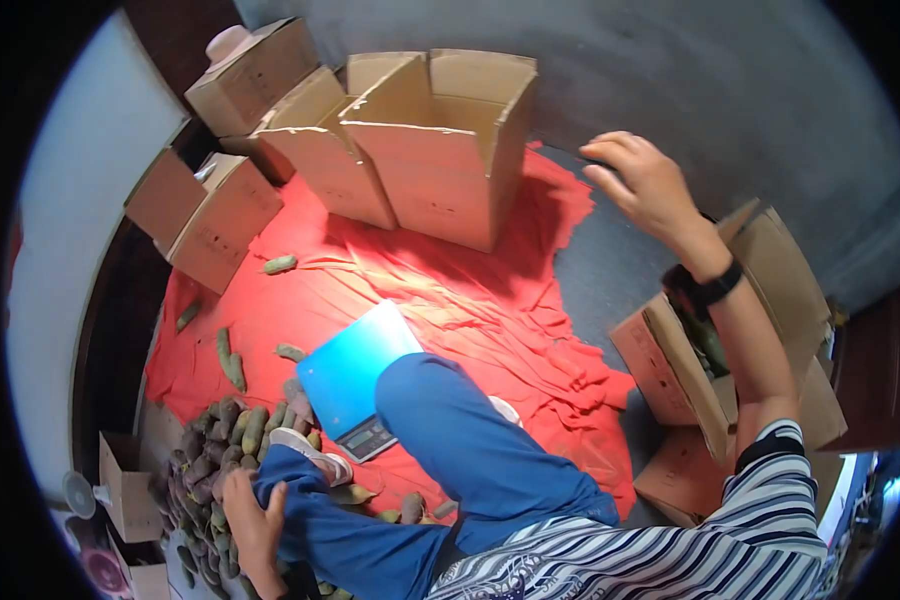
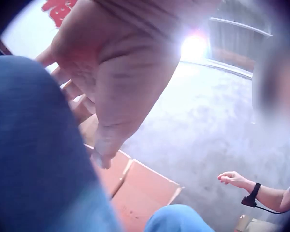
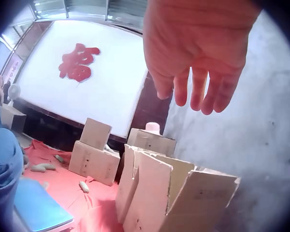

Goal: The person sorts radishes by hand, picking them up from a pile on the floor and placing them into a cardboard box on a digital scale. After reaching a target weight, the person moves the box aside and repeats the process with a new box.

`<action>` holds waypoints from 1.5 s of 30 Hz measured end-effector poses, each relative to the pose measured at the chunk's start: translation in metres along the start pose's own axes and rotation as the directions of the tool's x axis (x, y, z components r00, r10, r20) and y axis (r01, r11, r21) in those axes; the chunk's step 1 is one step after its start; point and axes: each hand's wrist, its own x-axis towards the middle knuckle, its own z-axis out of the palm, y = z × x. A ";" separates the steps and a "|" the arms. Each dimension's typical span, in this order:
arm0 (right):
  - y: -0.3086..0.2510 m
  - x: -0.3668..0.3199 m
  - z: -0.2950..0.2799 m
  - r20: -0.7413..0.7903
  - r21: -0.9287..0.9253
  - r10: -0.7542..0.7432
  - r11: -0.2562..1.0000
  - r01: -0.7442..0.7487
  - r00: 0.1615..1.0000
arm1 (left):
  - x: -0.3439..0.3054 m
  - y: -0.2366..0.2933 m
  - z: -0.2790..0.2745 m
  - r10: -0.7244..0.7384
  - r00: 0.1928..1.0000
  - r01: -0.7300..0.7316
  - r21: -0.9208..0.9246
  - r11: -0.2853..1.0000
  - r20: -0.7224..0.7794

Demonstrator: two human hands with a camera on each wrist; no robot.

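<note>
My right hand point(image 1: 650, 185) is raised at the right, between the tall open cartons and the carton beside me. Its fingers hang loosely, with nothing in them, as the right wrist view also shows. Down at the lower left, my left hand point(image 1: 254, 525) lies against the blue trouser leg, beside a pile of long brown and green vegetables point(image 1: 205, 465). In the left wrist view that hand point(image 2: 121, 72) has its fingers extended and holds nothing. Between my legs and the cartons sits a digital scale point(image 1: 355, 365) with a bare blue platform and a small display at its near edge.
Two tall open cartons point(image 1: 420, 165) stand at the back of a red cloth point(image 1: 490, 310). Smaller cartons point(image 1: 215, 225) are at the back left, and an open carton point(image 1: 670, 375) holding dark green things is at my right. Several loose vegetables point(image 1: 230, 360) lie on the cloth.
</note>
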 end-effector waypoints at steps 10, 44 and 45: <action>-0.018 0.134 0.191 0.099 -0.085 0.039 0.996 -0.031 0.994 | -0.018 -0.031 0.030 -0.150 0.986 0.149 -0.015 0.989 -0.071; -0.091 0.020 0.111 0.438 0.177 -0.225 0.971 0.162 0.870 | -0.019 -0.031 0.038 -0.075 0.963 0.069 -0.034 0.997 -0.259; -0.083 0.023 0.114 0.405 0.205 -0.234 0.965 0.162 0.884 | -0.019 -0.032 0.039 -0.066 0.957 0.061 -0.027 0.998 -0.281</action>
